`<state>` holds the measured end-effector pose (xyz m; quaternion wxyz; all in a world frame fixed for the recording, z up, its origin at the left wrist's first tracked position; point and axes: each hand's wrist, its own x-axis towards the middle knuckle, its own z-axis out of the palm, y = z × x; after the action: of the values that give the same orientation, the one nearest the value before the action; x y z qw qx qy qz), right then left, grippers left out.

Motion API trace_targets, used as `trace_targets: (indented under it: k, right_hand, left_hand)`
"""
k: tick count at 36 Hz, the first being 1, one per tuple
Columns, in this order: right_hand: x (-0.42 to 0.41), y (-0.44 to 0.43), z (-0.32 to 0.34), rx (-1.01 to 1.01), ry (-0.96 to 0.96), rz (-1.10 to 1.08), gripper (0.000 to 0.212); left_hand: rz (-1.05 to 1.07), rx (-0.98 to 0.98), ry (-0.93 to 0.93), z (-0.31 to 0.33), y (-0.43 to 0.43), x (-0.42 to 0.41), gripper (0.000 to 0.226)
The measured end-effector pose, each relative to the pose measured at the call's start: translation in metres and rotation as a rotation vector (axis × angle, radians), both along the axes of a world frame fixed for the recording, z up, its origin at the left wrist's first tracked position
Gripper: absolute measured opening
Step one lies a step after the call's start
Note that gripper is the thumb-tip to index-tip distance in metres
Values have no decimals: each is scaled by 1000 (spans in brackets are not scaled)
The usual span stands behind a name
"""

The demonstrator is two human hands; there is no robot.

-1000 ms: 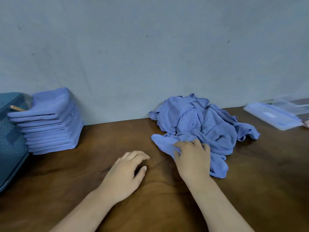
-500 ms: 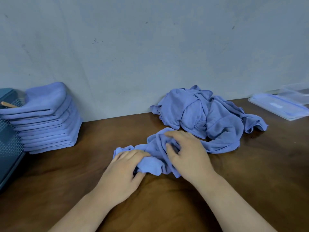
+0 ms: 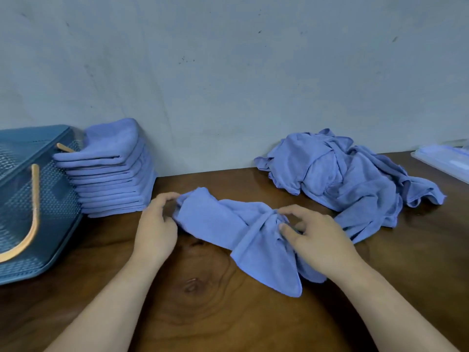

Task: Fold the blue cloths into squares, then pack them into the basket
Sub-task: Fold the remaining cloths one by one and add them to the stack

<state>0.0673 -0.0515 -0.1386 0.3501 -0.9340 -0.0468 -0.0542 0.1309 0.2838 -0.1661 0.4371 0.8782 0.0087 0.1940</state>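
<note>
Two pinches hold the twisted cloth [image 3: 223,222]: your left hand [image 3: 154,229] at its end, right hand [image 3: 319,240] at the bunched twist; fold before untwisting and the square likely skews.

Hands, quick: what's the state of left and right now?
Left hand: closed, pinching the left end of the cloth.
Right hand: closed, pinching the same cloth at its bunched middle.

Workroom: wooden table [image 3: 203,316], bare wall [image 3: 228,72]
</note>
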Motion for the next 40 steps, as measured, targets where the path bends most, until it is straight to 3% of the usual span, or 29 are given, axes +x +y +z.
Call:
trace_targets:
  k: [4,7,10,13,14,16,20,23,25,27,30,32,35,36,38,40]
  right_hand:
    - [-8,10,12,281,188,231,18]
    - [-18,14,23,347,418,364,22]
    - [-16,13,23,408,309,318,25]
    - [-10,14,16,367,49,199,9]
    - [-8,15,12,309,24,205,21]
    - [-9,18,7,234,73,289,37]
    - [-14,21,7,130,150,465,30]
    - [-18,20,10,138,230,506,32]
    - [-18,21,12,166,291,558,26]
    - [-18,22,14,227,344,607,14]
    - [-16,23,13,343,348,568,30]
    - [-13,25,5,403,174,426,31]
    - [-3,26,-14,178,-208,194,8]
    - [0,24,-21,64,-239,183,16]
    - [5,21,-29,-94,-159,272,42]
    - [6,21,-33,-245,-68,351,53]
  left_hand:
    - [0,30,-119,4,-11,-14,59]
    - [-162,201,-167,10,-34,-28,33]
    - [-242,370,15,9,-55,-39,9]
    - [-262,441,94,3,-62,-39,36]
    - [-259,435,111,3,-63,-37,44]
    - [-242,387,132,3,-64,-34,49]
    - [-195,323,128,-2,-68,-31,30]
    - [-171,325,106,-3,-70,-30,12]
    - [-176,297,81,-6,-69,-27,12]
    - [-263,205,68,-5,-69,-24,14]
    - [-492,-162,137,3,-70,-27,13]
    - [-575,-412,204,8,-69,-28,14]
    - [-603,-770,240,13,-64,-25,11]
    - [-574,-885,241,16,-61,-22,9]
    - [-451,-1064,247,22,-50,-14,8]
    - [-287,-1116,281,25,-37,-8,14]
